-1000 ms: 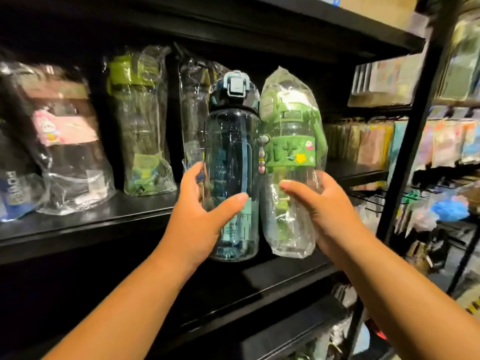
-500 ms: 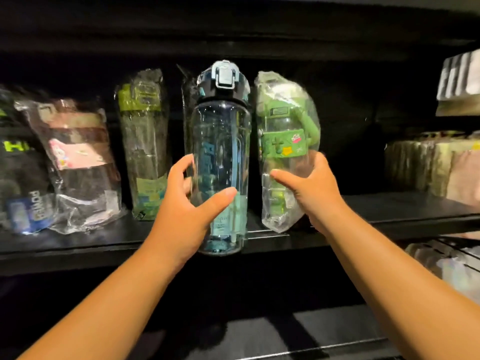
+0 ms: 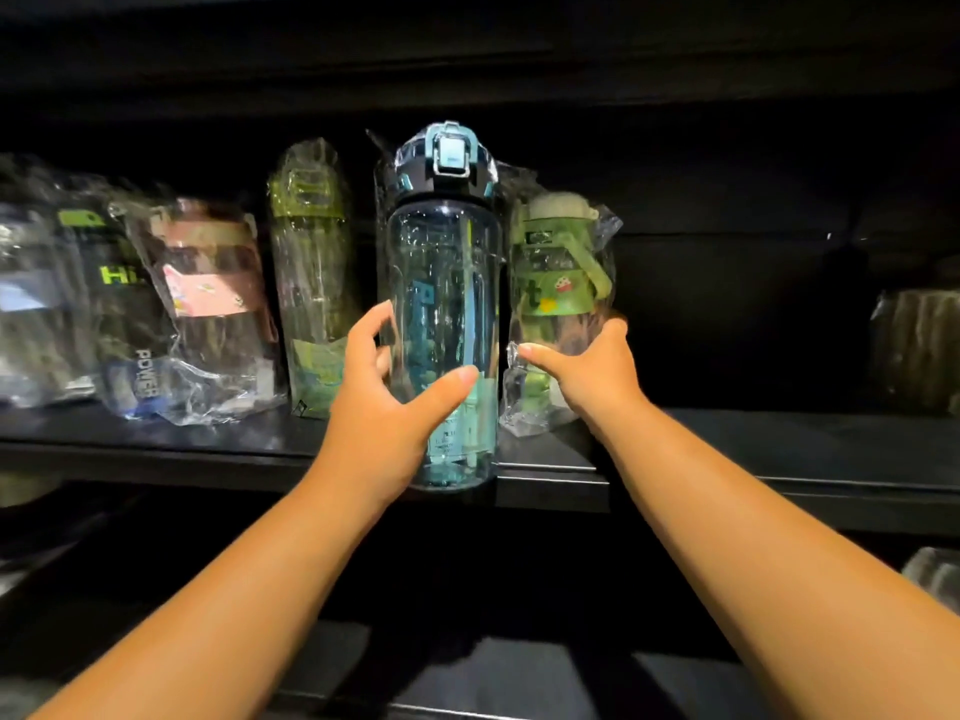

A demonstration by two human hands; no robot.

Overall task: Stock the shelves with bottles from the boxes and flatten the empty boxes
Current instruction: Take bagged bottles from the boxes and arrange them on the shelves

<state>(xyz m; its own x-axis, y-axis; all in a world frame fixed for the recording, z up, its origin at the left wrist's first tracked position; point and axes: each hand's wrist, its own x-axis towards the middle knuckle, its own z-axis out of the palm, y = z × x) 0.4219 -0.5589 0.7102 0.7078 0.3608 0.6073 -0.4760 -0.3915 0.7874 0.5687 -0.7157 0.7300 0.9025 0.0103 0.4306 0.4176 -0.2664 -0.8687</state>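
Left hand (image 3: 384,407) wraps the blue bottle (image 3: 447,283), thumb across the front, fingers round its side. Its base is right at the shelf (image 3: 779,449) lip, not yet seated, I'd say. Right hand (image 3: 587,376) grips the bagged green bottle (image 3: 561,283) just beside it. Both stand upright, long axis vertical, lids up. Further back, more bagged bottles (image 3: 306,272) line the shelf — no boxes in sight, so flattening looks undone.

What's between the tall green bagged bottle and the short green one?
The blue bottle, held by the left hand, is between the tall green bottle and the short green bottle held by the right hand. The head view shows it.
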